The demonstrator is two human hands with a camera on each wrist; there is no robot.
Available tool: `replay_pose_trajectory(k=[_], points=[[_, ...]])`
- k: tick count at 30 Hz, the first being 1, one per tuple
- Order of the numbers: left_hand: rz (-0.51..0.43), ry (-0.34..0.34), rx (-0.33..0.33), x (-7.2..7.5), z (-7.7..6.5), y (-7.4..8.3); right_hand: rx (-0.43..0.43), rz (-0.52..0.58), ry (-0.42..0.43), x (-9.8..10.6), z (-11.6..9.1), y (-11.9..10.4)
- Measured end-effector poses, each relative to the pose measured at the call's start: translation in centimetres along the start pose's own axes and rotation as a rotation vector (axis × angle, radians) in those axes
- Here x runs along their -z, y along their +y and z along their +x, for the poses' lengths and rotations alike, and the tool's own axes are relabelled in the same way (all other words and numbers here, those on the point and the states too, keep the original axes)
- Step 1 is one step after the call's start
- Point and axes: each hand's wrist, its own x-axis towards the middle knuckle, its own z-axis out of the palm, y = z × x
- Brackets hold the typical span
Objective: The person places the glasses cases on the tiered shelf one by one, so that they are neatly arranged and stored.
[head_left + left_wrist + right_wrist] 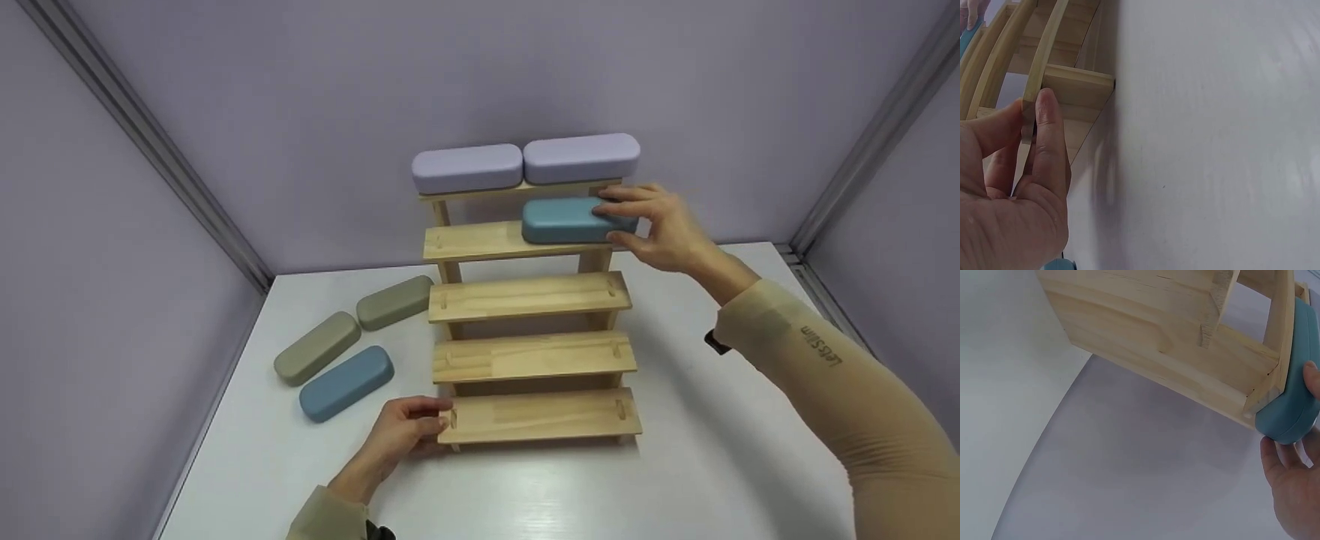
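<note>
A stepped wooden rack (531,295) stands on the white table, its shelves rising toward the back wall. My right hand (657,225) grips the right end of a teal glasses case (559,220), which lies on the right part of the second shelf from the top. In the right wrist view the case (1292,377) sits against the shelf, its end slightly past the shelf's edge. My left hand (405,427) pinches the left end of the lowest shelf (544,417); the left wrist view shows thumb and fingers (1047,121) on either side of the board.
Two lavender cases (469,169) lie end to end on the top shelf. Left of the rack, two olive-green cases (318,349) and a blue case (346,383) rest on the table (525,495). Pale walls (360,82) close in the back and sides.
</note>
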Motion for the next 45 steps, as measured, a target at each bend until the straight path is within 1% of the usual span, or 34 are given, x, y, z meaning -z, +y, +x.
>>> replay_pose_trajectory(k=[4, 7, 9, 13, 19, 25, 30, 34, 37, 39, 42, 45], points=[[-0.026, -0.023, 0.021, 0.2, 0.0, 0.1, 0.027, -0.002, 0.01, -0.4, 0.2, -0.1], [-0.048, -0.032, 0.042, 0.2, -0.1, 0.2, 0.043, -0.007, 0.015, -0.7, 0.3, -0.2], [-0.048, -0.029, 0.044, 0.2, -0.1, 0.2, 0.045, 0.005, 0.019, -0.8, 0.3, -0.2], [-0.042, -0.03, 0.037, 0.2, -0.1, 0.3, 0.042, 0.025, 0.027, -0.8, 0.1, -0.1], [-0.028, -0.024, 0.032, 0.3, 0.0, 0.3, 0.05, 0.019, 0.018, -0.8, 0.2, -0.1], [-0.018, -0.022, 0.037, 0.2, 0.2, 0.4, 0.032, 0.019, 0.025, -0.9, 0.1, 0.0], [-0.014, -0.024, 0.035, 0.2, 0.4, 0.4, 0.021, 0.045, 0.033, -0.8, 0.0, 0.0], [0.011, -0.028, 0.009, 0.2, 0.5, 0.2, -0.039, 0.113, 0.064, -0.3, -0.7, -0.2], [0.042, -0.02, -0.012, 0.3, 0.5, 0.0, -0.108, 0.206, 0.098, 0.6, -1.5, -0.3], [0.052, -0.013, -0.009, 0.3, 0.5, 0.1, -0.146, 0.279, 0.112, 1.2, -2.2, -0.3], [0.05, -0.012, 0.003, 0.3, 0.4, 0.3, -0.213, 0.37, 0.12, 2.1, -3.7, -0.2], [0.038, -0.018, 0.018, 0.3, 0.4, 0.4, -0.306, 0.409, 0.092, 2.5, -5.9, -0.1]])
